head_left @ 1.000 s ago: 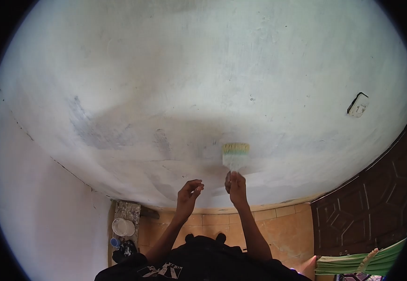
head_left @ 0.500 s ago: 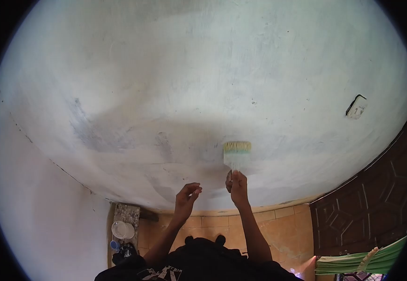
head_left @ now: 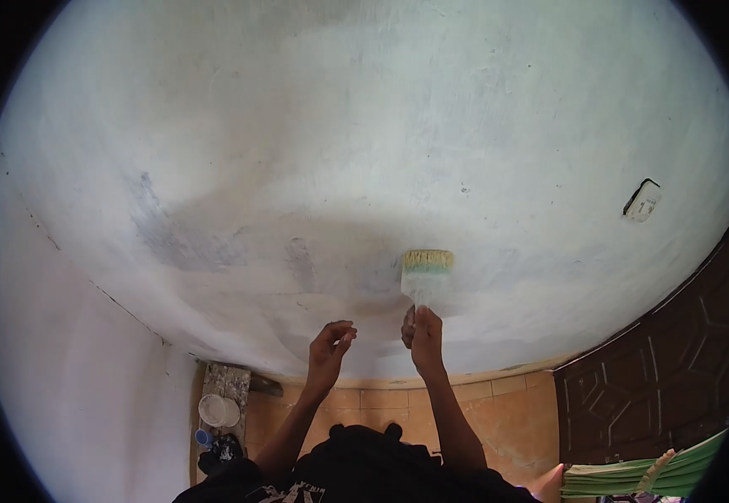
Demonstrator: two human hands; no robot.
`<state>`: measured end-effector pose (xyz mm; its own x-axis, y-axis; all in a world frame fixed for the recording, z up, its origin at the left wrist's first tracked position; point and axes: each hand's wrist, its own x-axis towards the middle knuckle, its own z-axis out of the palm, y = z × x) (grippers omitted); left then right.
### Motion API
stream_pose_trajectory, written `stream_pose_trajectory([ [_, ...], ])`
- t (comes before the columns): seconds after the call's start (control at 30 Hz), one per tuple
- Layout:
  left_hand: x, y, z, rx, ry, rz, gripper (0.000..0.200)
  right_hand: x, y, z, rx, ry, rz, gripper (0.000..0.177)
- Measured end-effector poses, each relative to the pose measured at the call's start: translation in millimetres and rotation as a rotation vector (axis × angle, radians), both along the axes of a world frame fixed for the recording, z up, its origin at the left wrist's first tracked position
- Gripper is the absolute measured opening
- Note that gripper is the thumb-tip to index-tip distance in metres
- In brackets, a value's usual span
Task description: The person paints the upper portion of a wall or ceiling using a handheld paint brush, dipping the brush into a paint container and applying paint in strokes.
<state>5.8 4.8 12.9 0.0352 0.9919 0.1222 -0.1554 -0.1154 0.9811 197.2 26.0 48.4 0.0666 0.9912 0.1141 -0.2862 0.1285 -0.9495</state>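
My right hand [head_left: 426, 337] is closed round the handle of a wide, flat paintbrush [head_left: 427, 275]. The brush points upward, its yellowish bristles at or close to a pale, patchy wall [head_left: 297, 151]; exact contact is hard to tell. Left of it, my left hand [head_left: 330, 348] is raised in front of the wall with its fingers curled and apart, holding nothing. Darker grey smudges mark the wall to the left of the brush.
A stained bench [head_left: 228, 380] at the lower left bears a white tub [head_left: 216, 411], a blue cup [head_left: 203, 438] and a black bag [head_left: 223, 453]. A switch plate [head_left: 643, 201] is on the wall at right, near a dark carved door [head_left: 650, 377] and green curtain [head_left: 683, 475].
My left hand has moved slightly left and up. The brush in my right hand has barely shifted. The view has tilted a little.
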Motion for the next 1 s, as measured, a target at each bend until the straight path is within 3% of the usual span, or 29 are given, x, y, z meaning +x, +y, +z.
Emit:
stream_pose_trajectory([
  [0.13, 4.1, -1.3, -1.0, -0.015, -0.032, -0.010, 0.025, 2.4, -10.6, -102.1, 0.043, -0.301, -0.104, 0.048],
  [0.23, 0.0, -4.9, -5.7, -0.021, -0.028, -0.011, 0.025, -8.5, -43.0, -72.9, -0.093, -0.154, -0.046, 0.049],
  [0.37, 0.0, -1.5, -8.3, -0.032, -0.012, -0.018, 0.026, -4.3, -22.2, -13.2, 0.042, -0.049, -0.067, 0.047],
  [0.5, 7.0, -2.1, 2.2, -0.009, -0.012, -0.014, 0.026, 4.4, -1.0, -1.2, 0.028, -0.045, -0.038, 0.046],
  [0.6, 7.9, -0.9, 6.2, 0.021, -0.024, -0.006, 0.025, 8.7, 3.4, -89.4, 0.093, -0.148, -0.114, 0.045],
  [0.67, 7.7, -1.7, 6.9, 0.035, -0.007, 0.010, 0.025, 6.3, -19.6, -111.2, 0.013, -0.200, -0.073, 0.044],
  [0.8, 7.3, -0.7, -0.9, 0.040, -0.016, 0.007, 0.025, 3.2, -36.5, -90.9, -0.027, -0.089, -0.012, 0.043],
  [1.0, 14.9, -5.0, 2.1, 0.029, 0.011, -0.009, 0.026, 6.0, -6.0, 3.8, 0.073, -0.050, 0.022, 0.046],
])
